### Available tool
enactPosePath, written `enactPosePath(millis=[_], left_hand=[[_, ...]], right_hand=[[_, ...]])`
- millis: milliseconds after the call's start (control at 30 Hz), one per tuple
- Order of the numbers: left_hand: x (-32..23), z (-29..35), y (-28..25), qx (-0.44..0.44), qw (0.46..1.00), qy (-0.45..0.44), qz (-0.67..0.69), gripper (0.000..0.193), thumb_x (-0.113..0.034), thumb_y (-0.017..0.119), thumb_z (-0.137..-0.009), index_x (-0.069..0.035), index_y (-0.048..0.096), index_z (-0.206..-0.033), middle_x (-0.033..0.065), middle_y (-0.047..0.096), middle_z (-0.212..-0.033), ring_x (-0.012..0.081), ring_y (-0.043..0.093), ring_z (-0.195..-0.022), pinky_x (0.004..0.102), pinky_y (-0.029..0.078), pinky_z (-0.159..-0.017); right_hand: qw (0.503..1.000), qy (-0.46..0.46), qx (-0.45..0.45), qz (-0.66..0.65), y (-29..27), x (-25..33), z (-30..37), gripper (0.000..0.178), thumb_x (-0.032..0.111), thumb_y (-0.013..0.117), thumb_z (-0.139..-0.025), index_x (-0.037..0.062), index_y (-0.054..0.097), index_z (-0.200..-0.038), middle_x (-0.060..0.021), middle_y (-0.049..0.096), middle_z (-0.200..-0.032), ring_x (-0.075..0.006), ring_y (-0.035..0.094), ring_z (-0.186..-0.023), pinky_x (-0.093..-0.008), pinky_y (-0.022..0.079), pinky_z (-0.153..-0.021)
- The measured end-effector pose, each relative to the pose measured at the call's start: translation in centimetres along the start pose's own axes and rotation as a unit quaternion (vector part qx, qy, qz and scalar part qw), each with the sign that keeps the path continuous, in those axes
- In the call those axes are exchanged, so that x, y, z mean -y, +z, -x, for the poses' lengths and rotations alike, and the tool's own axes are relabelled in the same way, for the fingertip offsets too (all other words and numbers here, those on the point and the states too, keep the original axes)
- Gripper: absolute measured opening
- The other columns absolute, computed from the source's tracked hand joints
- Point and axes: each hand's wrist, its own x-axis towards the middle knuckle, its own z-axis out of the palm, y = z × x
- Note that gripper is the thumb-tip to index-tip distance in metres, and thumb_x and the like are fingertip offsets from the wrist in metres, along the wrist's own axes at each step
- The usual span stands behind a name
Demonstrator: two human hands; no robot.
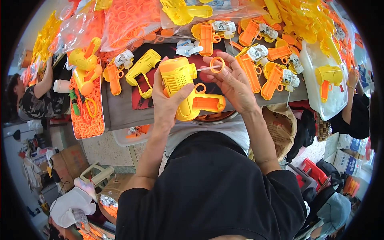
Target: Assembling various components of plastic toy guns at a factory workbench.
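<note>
A yellow and orange plastic toy gun (176,78) is gripped in my left hand (165,108), its orange handle pointing right. My right hand (239,88) pinches an orange ring (217,65) just right of the gun's nozzle. A thin pale strip spans from the ring to the nozzle; I cannot tell what it is. Another orange ring (200,88) shows beside the gun's handle. On the table, to the left of the gun, lies a yellow gun shell (145,68). A clear plastic part (188,49) lies just beyond my hands.
Several orange and yellow gun assemblies (250,72) lie to the right and behind. A white bin (310,76) stands at the right, a box of orange rings (88,126) at the left. Bagged orange rings (124,26) lie at the back. People sit at both sides.
</note>
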Motion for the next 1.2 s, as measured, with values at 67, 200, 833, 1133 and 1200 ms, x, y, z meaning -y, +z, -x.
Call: enactPosePath(millis=[67,200,833,1133,1200], left_hand=[[0.5,0.1,-0.2,-0.007,1.0,0.019,-0.008,0.081,0.002,0.08,-0.08,-0.005,0.036,-0.148,0.0091,0.063,-0.121,0.0169,0.066,-0.106,0.0331,0.057,-0.092],[0.4,0.1,-0.6,-0.004,0.999,0.009,-0.043,0.074,-0.004,0.083,-0.079,-0.004,0.044,-0.141,0.0068,0.063,-0.117,0.0156,0.065,-0.106,0.0308,0.056,-0.09],[2.3,-3.6,-2.8,0.054,0.988,0.137,-0.053,0.082,-0.01,0.086,-0.075,-0.005,0.038,-0.142,0.0088,0.056,-0.124,0.0151,0.06,-0.11,0.0304,0.053,-0.093],[3.3,-3.9,-1.4,-0.103,0.986,0.115,-0.058,0.065,-0.007,0.078,-0.081,-0.001,0.044,-0.137,0.0095,0.061,-0.116,0.0147,0.063,-0.099,0.0288,0.053,-0.09],[3.4,-3.8,-2.4,-0.11,0.989,0.08,-0.05,0.065,-0.009,0.077,-0.082,-0.001,0.045,-0.137,0.0101,0.059,-0.121,0.0159,0.062,-0.104,0.0296,0.053,-0.092]], right_hand=[[0.997,-0.012,0.005,0.08,0.3,0.2,0.0,0.044,0.015,0.056,-0.103,0.0046,0.042,-0.144,-0.0171,0.053,-0.142,-0.0186,0.056,-0.125,-0.0345,0.045,-0.105],[0.959,-0.07,0.058,0.268,0.6,-0.2,-0.6,0.047,0.008,0.062,-0.099,0.003,0.047,-0.142,-0.0139,0.057,-0.138,-0.0176,0.059,-0.121,-0.0322,0.048,-0.102],[0.986,-0.015,0.053,0.156,2.6,-6.7,-1.8,0.061,0.01,0.063,-0.097,0.004,0.033,-0.149,-0.0089,0.049,-0.14,-0.0184,0.051,-0.127,-0.0338,0.043,-0.106],[0.995,0.026,0.009,0.099,3.7,-7.5,-2.8,0.048,0.019,0.059,-0.102,0.0042,0.04,-0.143,-0.0108,0.048,-0.141,-0.0186,0.048,-0.13,-0.034,0.04,-0.108],[0.994,0.065,0.031,0.08,4.6,-7.0,-2.7,0.044,0.019,0.054,-0.104,0.0048,0.042,-0.144,-0.009,0.049,-0.137,-0.0172,0.046,-0.13,-0.0319,0.038,-0.109]])
